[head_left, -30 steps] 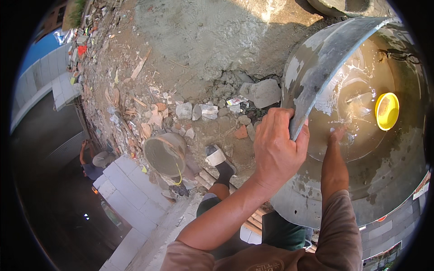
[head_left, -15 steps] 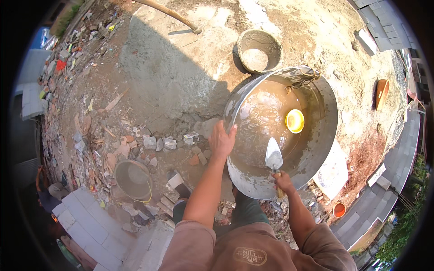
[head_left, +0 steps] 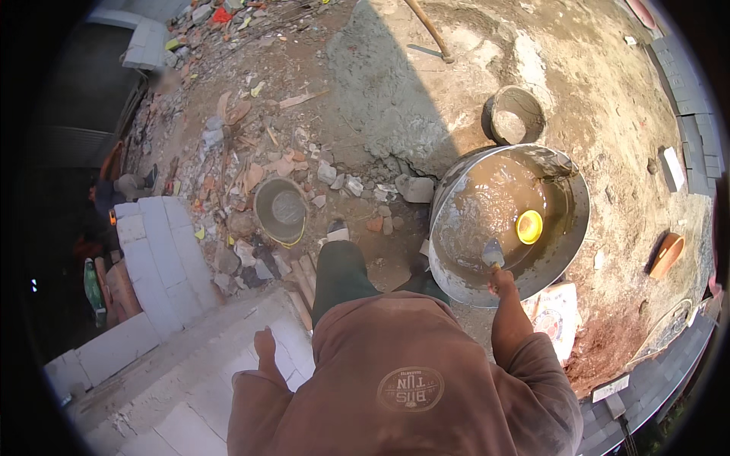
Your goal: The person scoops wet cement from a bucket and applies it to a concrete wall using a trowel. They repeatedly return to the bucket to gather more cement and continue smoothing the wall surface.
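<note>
My right hand [head_left: 502, 282] grips the handle of a pointed trowel [head_left: 493, 251], whose blade hangs over the near inside edge of a big metal tub [head_left: 449, 283]. Murky brown water [head_left: 494, 190] stands in the tub. A yellow plastic bowl [head_left: 529, 227] floats there, just right of the trowel blade. My left hand [head_left: 265, 344] hangs low at my left side, away from the tub, over a light block wall [head_left: 287, 342]. It is small and partly turned away, so its finger shape does not show.
A mortar-coated bucket [head_left: 518, 114] stands behind the tub; another bucket [head_left: 280, 211] sits among rubble [head_left: 251, 171] on the left. A white sack [head_left: 555, 315] lies right of my arm. A wooden handle [head_left: 428, 30] is at the top. Another person [head_left: 125, 190] is at far left.
My left hand has let go of the tub's rim and dropped back to my left side. My right hand still holds the trowel over the tub. The view has swung left.
</note>
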